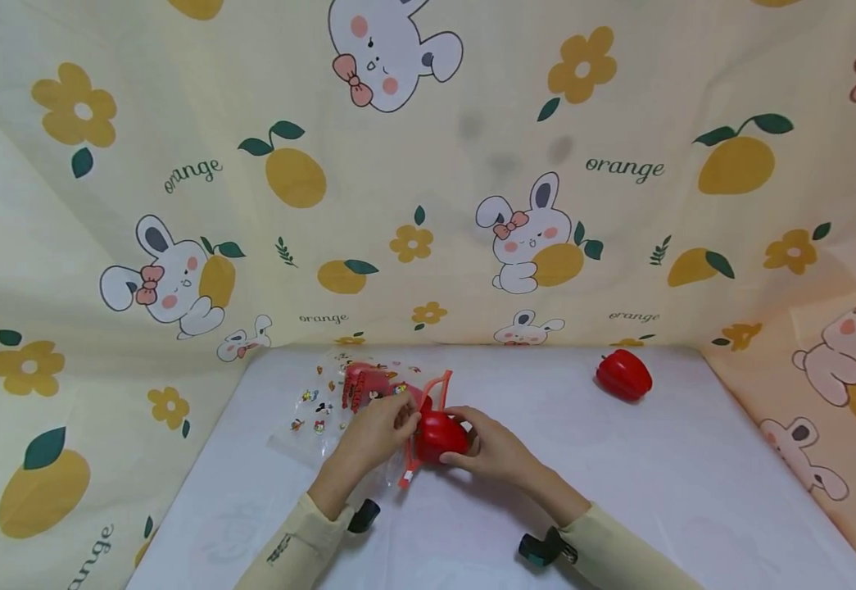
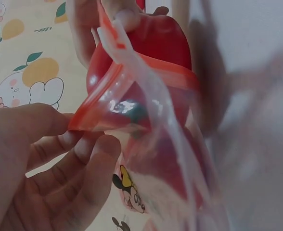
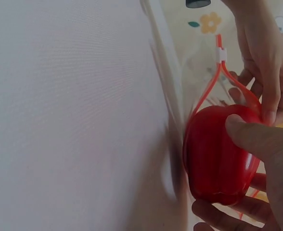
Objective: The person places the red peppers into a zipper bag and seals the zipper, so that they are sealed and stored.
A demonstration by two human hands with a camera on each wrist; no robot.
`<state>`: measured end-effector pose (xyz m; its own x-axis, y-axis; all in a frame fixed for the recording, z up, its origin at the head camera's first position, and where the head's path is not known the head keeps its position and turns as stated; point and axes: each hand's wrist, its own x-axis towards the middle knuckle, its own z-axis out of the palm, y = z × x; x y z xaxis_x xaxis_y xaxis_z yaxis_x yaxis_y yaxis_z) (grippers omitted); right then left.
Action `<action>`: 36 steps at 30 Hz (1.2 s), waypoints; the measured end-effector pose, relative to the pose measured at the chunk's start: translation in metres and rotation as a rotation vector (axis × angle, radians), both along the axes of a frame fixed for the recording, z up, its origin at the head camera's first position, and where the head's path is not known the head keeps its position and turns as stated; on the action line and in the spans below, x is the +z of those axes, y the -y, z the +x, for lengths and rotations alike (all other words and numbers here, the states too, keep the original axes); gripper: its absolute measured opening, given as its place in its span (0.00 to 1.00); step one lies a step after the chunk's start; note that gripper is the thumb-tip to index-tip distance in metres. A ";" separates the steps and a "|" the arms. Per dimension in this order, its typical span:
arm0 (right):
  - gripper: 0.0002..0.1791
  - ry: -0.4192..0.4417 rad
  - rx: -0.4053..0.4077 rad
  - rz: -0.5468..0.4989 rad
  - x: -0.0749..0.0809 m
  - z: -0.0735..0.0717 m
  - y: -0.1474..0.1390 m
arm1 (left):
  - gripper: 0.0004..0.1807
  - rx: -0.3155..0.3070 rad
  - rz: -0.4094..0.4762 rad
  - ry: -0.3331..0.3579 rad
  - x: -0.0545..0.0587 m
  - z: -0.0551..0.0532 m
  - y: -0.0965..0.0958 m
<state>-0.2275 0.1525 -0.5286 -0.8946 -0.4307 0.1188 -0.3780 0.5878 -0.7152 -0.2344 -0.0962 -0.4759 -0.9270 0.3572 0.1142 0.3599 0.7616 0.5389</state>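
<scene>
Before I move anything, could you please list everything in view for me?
Held pepper: one, red, at the bag's open mouth
Loose pepper: one, red, on the table's far right
Bag: one, clear with cartoon prints and an orange-red rim, table's left-centre
Bag contents: count unclear, red, inside the bag
Slider: one, white, on the rim
Table: one, white, below
Printed cloth: cream, behind and at the sides
Wrist devices: two, dark, one per wrist
Sleeves: two, cream, on the forearms
Left hand: one, pinching the rim
Right hand: one, gripping the held pepper
</scene>
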 end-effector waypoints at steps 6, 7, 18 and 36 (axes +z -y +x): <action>0.44 0.009 0.013 -0.003 0.001 -0.001 0.005 | 0.05 0.005 -0.005 -0.004 0.000 0.001 -0.002; 0.44 0.007 0.020 -0.010 0.001 -0.002 0.005 | 0.05 0.007 -0.003 -0.005 0.000 0.001 -0.002; 0.36 0.110 0.087 -0.179 -0.012 -0.007 0.000 | 0.07 0.032 0.011 0.017 0.002 0.000 -0.002; 0.34 0.062 -0.036 -0.261 -0.016 -0.003 0.015 | 0.06 0.028 0.002 -0.002 0.002 -0.001 -0.004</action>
